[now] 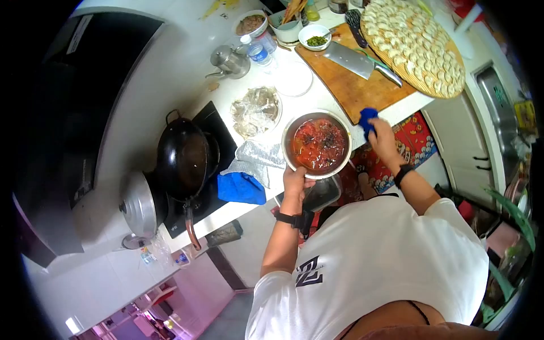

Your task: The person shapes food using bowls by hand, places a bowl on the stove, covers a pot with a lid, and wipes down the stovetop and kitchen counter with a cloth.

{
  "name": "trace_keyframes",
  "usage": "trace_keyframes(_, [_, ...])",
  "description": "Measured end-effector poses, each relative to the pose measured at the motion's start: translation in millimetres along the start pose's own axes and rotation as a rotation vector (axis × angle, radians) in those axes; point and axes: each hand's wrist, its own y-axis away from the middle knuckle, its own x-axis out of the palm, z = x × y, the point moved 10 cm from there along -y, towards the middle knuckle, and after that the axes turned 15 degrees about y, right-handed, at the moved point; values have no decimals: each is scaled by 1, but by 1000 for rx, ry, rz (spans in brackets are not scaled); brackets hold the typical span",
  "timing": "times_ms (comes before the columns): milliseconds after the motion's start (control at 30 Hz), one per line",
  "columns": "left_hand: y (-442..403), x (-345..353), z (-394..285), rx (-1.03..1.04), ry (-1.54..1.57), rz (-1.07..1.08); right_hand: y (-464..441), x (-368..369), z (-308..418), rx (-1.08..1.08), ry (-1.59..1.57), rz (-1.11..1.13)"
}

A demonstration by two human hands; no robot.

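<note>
A metal bowl (347, 164) of red, oily sauce with dark bits is at the counter's front edge. My left hand (297, 182) grips its near rim, fingers beneath and thumb on top. To the right of the bowl, my right hand (382, 135) holds a dark blue cloth (368, 122) beside the cutting board's near corner. The wooden cutting board (340, 88) bears a cleaver (348, 59) and a small white bowl (306, 30) of chopped greens. Left of the sauce bowl lie a silvery cloth (258, 158) and a bright blue cloth (241, 188).
A black wok (182, 158) sits on the stove at left, its handle toward the front. Behind the bowl are a plastic-covered dish (255, 112), a white plate (294, 79), a metal kettle (229, 61) and bottles. A round tray of dumplings (416, 48) overlaps the board.
</note>
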Motion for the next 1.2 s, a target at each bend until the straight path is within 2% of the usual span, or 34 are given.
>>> trace_keyframes(167, [-11, 21, 0, 62, 59, -10, 22, 4, 36, -150, -7, 168])
trace_keyframes(267, [-22, 32, 4, 38, 78, 5, 30, 16, 64, -334, -62, 340])
trace_keyframes(400, [-28, 52, 8, 33, 151, 68, 54, 27, 105, -539, -157, 351])
trace_keyframes(500, [-14, 55, 4, -7, 194, 79, 78, 52, 139, -629, -284, 457])
trace_keyframes(567, [-14, 27, -2, 157, 53, -41, 80, 50, 172, -687, -306, 518])
trace_keyframes(633, [17, -8, -51, 673, -614, -308, 77, 40, 204, -788, -357, 435])
trace_keyframes(667, [39, -23, -68, 875, -762, -509, 74, 41, 212, -776, -404, 439])
trace_keyframes(700, [62, -30, -87, 1080, -933, -602, 72, 43, 221, -783, -412, 444])
trace_keyframes(767, [72, -62, -105, 1009, -1006, -672, 62, 53, 231, -719, -429, 475])
trace_keyframes(833, [66, -105, -105, 744, -1064, -870, 60, 62, 241, -714, -378, 437])
trace_keyframes(933, [50, -136, -102, 632, -1094, -916, 69, 97, 244, -674, -174, 503])
trace_keyframes(1033, [28, -135, -102, 556, -1023, -770, 71, 96, 246, -675, -164, 469])
trace_keyframes(1200, [2, -88, -103, 673, -972, -564, 68, 88, 248, -657, -176, 445])
